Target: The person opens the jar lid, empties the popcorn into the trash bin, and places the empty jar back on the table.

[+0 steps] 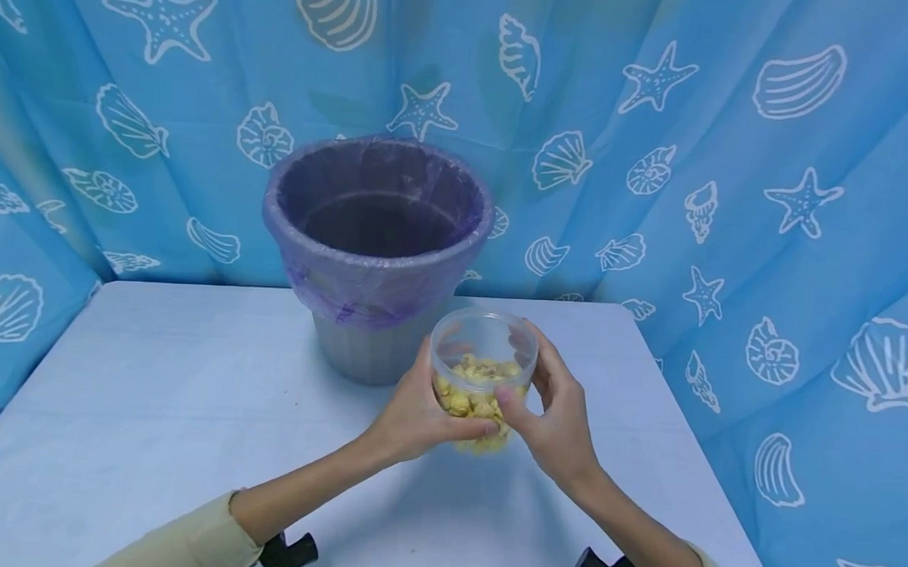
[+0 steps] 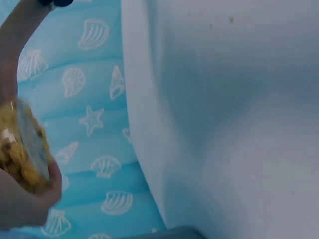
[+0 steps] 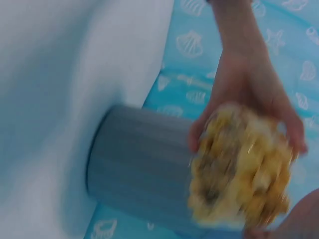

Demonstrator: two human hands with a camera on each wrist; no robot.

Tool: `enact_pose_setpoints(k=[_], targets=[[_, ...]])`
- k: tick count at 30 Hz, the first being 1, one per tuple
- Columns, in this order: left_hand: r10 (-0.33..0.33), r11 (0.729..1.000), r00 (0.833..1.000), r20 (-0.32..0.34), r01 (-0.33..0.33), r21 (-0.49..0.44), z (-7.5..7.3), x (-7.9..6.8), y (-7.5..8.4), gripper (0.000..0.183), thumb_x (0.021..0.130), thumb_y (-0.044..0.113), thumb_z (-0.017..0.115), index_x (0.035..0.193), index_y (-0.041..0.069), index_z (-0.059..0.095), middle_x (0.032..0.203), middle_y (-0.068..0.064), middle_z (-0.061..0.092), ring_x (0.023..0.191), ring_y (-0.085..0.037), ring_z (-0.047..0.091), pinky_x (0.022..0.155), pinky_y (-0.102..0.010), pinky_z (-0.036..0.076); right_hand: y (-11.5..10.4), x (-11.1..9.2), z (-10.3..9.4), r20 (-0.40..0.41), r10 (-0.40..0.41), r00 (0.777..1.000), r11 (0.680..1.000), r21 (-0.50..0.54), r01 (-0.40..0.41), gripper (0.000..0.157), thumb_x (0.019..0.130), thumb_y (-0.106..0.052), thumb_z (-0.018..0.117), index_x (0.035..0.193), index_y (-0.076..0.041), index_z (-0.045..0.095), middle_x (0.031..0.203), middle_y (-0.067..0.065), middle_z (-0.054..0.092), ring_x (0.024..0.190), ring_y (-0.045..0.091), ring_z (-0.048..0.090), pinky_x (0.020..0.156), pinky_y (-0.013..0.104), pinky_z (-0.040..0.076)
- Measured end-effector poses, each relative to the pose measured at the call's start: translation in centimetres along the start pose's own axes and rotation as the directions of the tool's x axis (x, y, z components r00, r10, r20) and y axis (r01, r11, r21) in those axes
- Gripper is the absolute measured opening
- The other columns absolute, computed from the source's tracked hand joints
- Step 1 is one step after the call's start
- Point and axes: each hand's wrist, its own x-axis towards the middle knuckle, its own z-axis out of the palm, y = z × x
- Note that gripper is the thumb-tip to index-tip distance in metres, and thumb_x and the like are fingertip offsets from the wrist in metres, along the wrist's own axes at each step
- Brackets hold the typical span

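Both hands hold a clear round plastic jar (image 1: 484,351) above the table, its mouth uncovered and facing up. Yellow popcorn (image 1: 468,401) fills its lower part. My left hand (image 1: 420,407) grips the jar's left side, thumb across the front. On the other side my right hand (image 1: 558,412) grips it, with the thumb on the front wall and the fingers behind. The right wrist view shows the popcorn (image 3: 239,169) through the jar, blurred. In the left wrist view, part of the jar (image 2: 32,144) appears at the left edge.
Just behind the jar stands a grey bin (image 1: 365,347) with a purple plastic liner (image 1: 379,289) folded over its rim. The white-covered table (image 1: 173,374) lies beneath. A blue curtain (image 1: 594,155) with shells and starfish hangs behind and at the sides.
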Motion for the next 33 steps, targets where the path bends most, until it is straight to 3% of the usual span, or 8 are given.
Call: enact_pose_setpoints(k=[4, 7, 14, 21, 25, 27, 29, 33], targets=[[0.065, 0.993, 0.988, -0.138, -0.051, 0.104, 1.2, -0.2, -0.3, 0.108, 0.068, 0.02, 0.092, 0.153, 0.014, 0.026, 0.141, -0.005, 0.048, 0.12, -0.021, 0.05, 0.096, -0.045, 0.048, -0.2, -0.4, 1.2, -0.051, 0.082, 0.995, 0.996, -0.039, -0.084, 0.085, 0.086, -0.012, 0.075, 0.155, -0.005, 0.027, 0.152, 0.009, 0.04, 0.139, 0.025, 0.039, 0.113, 0.043, 0.031], [0.146, 0.975, 0.969, -0.198, -0.106, 0.197, 2.0, -0.3, -0.8, 0.11, 0.066, 0.021, 0.093, 0.153, 0.013, 0.026, 0.14, -0.004, 0.047, 0.122, -0.02, 0.047, 0.097, -0.045, 0.047, 0.0, -0.5, 1.9, -0.075, 0.126, 0.989, 0.991, -0.039, -0.129, 0.095, 0.081, -0.015, 0.083, 0.156, -0.009, 0.024, 0.153, 0.006, 0.038, 0.138, 0.025, 0.038, 0.108, 0.051, 0.038], [0.252, 0.927, 0.951, -0.178, -0.184, 0.328, 2.3, -0.7, -1.2, 0.109, 0.064, 0.025, 0.093, 0.151, 0.009, 0.028, 0.138, -0.007, 0.046, 0.118, -0.02, 0.048, 0.094, -0.045, 0.049, 0.4, -0.6, 1.9, -0.117, 0.14, 0.983, 0.99, 0.03, -0.137, 0.091, 0.075, -0.009, 0.086, 0.149, -0.011, 0.033, 0.147, 0.001, 0.046, 0.132, 0.026, 0.044, 0.098, 0.054, 0.045], [0.269, 0.941, 0.96, -0.08, -0.244, 0.234, 0.7, -0.1, -0.8, 0.107, 0.065, 0.019, 0.094, 0.15, 0.014, 0.029, 0.141, -0.004, 0.048, 0.118, -0.022, 0.051, 0.095, -0.045, 0.049, 0.2, 0.3, 1.1, -0.044, 0.073, 0.996, 0.993, 0.099, -0.068, 0.085, 0.074, -0.015, 0.086, 0.145, -0.009, 0.039, 0.142, 0.007, 0.051, 0.128, 0.036, 0.048, 0.096, 0.041, 0.05], [0.19, 0.963, 0.982, 0.017, -0.189, 0.189, -0.2, 0.1, -0.1, 0.106, 0.067, 0.023, 0.093, 0.151, 0.013, 0.029, 0.141, -0.005, 0.049, 0.119, -0.023, 0.051, 0.096, -0.045, 0.048, 0.4, 0.6, 0.1, 0.048, 0.053, 0.997, 0.991, 0.123, -0.058, 0.085, 0.076, -0.027, 0.087, 0.145, -0.007, 0.04, 0.141, 0.011, 0.052, 0.127, 0.036, 0.048, 0.096, 0.033, 0.05], [0.129, 0.978, 0.988, 0.09, -0.142, 0.153, -0.8, 0.0, 0.2, 0.106, 0.068, 0.025, 0.092, 0.151, 0.015, 0.027, 0.139, -0.004, 0.05, 0.119, -0.021, 0.052, 0.097, -0.043, 0.048, 0.5, 0.8, -0.4, 0.111, 0.036, 0.993, 0.988, 0.145, -0.052, 0.085, 0.079, -0.036, 0.084, 0.145, -0.006, 0.04, 0.139, 0.013, 0.053, 0.125, 0.037, 0.049, 0.098, 0.036, 0.049], [0.087, 0.99, 0.981, 0.175, -0.105, 0.098, -1.2, 0.0, 0.5, 0.106, 0.069, 0.025, 0.09, 0.152, 0.018, 0.025, 0.137, -0.003, 0.052, 0.119, -0.02, 0.052, 0.098, -0.042, 0.047, 0.7, 1.0, -0.9, 0.18, 0.018, 0.984, 0.984, 0.172, -0.05, 0.087, 0.08, -0.046, 0.081, 0.146, -0.005, 0.04, 0.139, 0.014, 0.052, 0.125, 0.036, 0.049, 0.1, 0.043, 0.047], [0.071, 0.997, 0.947, 0.313, -0.074, -0.003, -1.8, 0.0, 0.8, 0.109, 0.069, 0.019, 0.09, 0.153, 0.022, 0.022, 0.141, -0.003, 0.049, 0.123, -0.018, 0.051, 0.104, -0.04, 0.043, 0.9, 1.4, -1.9, 0.327, -0.004, 0.945, 0.968, 0.239, -0.078, 0.093, 0.08, -0.056, 0.076, 0.149, -0.007, 0.038, 0.147, 0.012, 0.045, 0.128, 0.035, 0.044, 0.101, 0.056, 0.041]])
